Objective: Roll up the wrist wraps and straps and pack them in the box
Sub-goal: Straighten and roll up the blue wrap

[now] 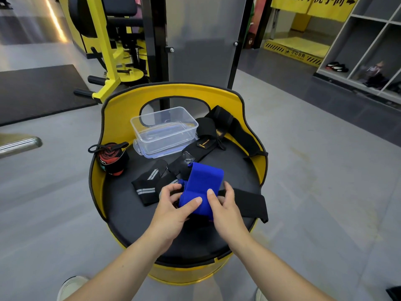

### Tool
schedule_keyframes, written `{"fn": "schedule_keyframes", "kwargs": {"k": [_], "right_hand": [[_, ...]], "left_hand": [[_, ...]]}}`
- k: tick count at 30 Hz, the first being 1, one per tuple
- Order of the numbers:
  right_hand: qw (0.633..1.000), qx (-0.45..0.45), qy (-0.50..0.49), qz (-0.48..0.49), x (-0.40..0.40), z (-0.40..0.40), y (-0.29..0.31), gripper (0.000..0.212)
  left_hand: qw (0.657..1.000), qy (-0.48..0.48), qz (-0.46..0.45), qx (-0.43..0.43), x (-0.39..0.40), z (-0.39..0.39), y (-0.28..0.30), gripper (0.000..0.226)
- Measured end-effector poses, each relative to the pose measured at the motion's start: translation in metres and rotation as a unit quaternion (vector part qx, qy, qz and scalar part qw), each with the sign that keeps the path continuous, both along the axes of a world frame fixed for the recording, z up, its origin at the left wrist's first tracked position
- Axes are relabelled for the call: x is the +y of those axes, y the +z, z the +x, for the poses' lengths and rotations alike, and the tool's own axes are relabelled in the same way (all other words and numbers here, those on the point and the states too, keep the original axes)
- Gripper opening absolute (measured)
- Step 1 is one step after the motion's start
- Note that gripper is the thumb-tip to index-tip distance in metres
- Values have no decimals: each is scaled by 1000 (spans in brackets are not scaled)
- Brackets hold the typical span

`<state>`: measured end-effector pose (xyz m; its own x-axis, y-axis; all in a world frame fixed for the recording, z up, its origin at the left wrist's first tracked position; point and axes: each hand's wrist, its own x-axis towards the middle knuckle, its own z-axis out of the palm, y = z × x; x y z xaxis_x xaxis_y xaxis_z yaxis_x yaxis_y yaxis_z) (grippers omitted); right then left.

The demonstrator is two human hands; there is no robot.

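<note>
**Blue Wrap Held in Both Hands Over the Padded Seat**

While the round black padded seat with the yellow shell [121, 216] carries all items, the layout reads as follows from left to right. At the left rim lies a rolled red-and-black wrist wrap [112, 160] with a black cord loop on top. To its right, at the rear of the seat, an open clear plastic rectangular box [165, 127] sits on its clear blue-edged lid [141, 149]. In front of the box lies a flat black wrap with grey stripes [147, 183]. The left hand [173, 207] has its fingers curled round the near left edge of the bright blue elastic wrist wrap [201, 185], thumb pressed on top. The right hand [223, 207] pinches the wrap's near right edge, thumb on top. The blue wrap is lifted at the seat's centre, well apart from the box. Black labelled straps [219, 131] lie unrolled at the rear right, and a flat black band [249, 202] extends right from beneath the hands.
</note>
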<state>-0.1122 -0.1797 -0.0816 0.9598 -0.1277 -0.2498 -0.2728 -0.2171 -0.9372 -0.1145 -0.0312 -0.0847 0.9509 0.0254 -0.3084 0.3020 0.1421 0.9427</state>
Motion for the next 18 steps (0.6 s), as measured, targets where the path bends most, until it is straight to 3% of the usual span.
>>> {"fn": "schedule_keyframes", "kwargs": {"k": [4, 10, 14, 18], "right_hand": [[998, 8, 57, 18, 1, -2, 1, 24], [994, 5, 105, 12, -4, 0, 4, 28], [990, 32, 138, 20, -9, -1, 13, 31], [990, 26, 141, -1, -12, 0, 17, 28]], "left_hand": [[997, -70, 40, -17, 0, -2, 1, 51], [988, -144, 46, -32, 3, -5, 6, 42], [984, -169, 44, -21, 9, -4, 5, 48], [992, -113, 39, -27, 6, -3, 4, 38]]}}
